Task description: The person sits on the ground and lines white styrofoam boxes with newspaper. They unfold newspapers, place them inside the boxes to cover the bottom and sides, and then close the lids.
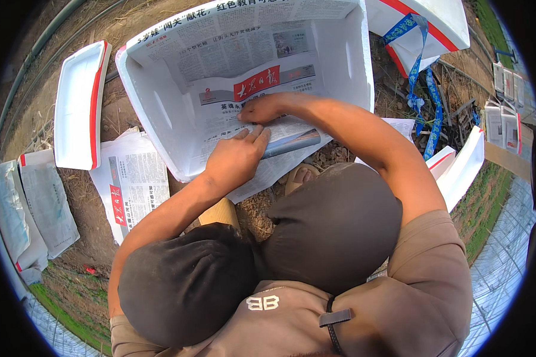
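Before me stands a white foam box [149, 105], its open side towards me. Newspaper covers its far wall, and a newspaper sheet [257, 85] with a red masthead lies inside over the bottom. My left hand [236, 158] rests palm down on the sheet near the box's front rim, fingers stretched out. Just beyond it, my right hand [261, 108] presses on the same sheet with its fingers bent; the fingertips are partly hidden, so any pinch of paper cannot be made out. Part of the newspaper hangs over the front rim towards the ground.
A white foam lid [78, 107] with red tape lies left, beside loose newspapers [136, 183]. Paper-covered boxes [49, 203] stand further left. Blue printed strapping [432, 111] trails from a foam box [429, 22] at upper right. More foam pieces [460, 167] lie right. My knees [335, 227] are close.
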A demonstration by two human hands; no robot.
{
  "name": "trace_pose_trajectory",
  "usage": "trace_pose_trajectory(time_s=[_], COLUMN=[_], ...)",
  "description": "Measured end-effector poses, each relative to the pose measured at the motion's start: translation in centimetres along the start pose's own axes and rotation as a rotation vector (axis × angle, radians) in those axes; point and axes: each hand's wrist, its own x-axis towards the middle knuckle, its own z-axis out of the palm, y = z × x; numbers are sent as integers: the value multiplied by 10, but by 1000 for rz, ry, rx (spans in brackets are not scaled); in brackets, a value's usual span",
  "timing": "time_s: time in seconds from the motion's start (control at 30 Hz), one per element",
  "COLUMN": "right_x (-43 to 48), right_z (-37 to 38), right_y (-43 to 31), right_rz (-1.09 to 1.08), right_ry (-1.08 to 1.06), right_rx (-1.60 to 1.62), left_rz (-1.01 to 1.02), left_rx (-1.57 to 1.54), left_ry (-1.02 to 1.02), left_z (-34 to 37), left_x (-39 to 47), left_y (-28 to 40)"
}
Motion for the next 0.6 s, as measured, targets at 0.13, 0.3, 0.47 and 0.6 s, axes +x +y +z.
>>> trace_pose_trajectory(time_s=[0.13,0.3,0.47,0.6], right_x=[-102,-117,-171,-197], right_z=[-13,-19,-33,-36], right_y=[90,63,-12,-51], right_rz=[392,639,9,2], right_ry=[192,110,329,551], right_rx=[-81,-234,166,-368], left_rz=[56,87,-77,-11], left_rx=[-20,-40,-157,-64], left_ry=[-17,55,-224,-347], left_z=[-3,4,-64,-125], left_x=[11,13,41,60], left_y=[7,-3,-36,-65])
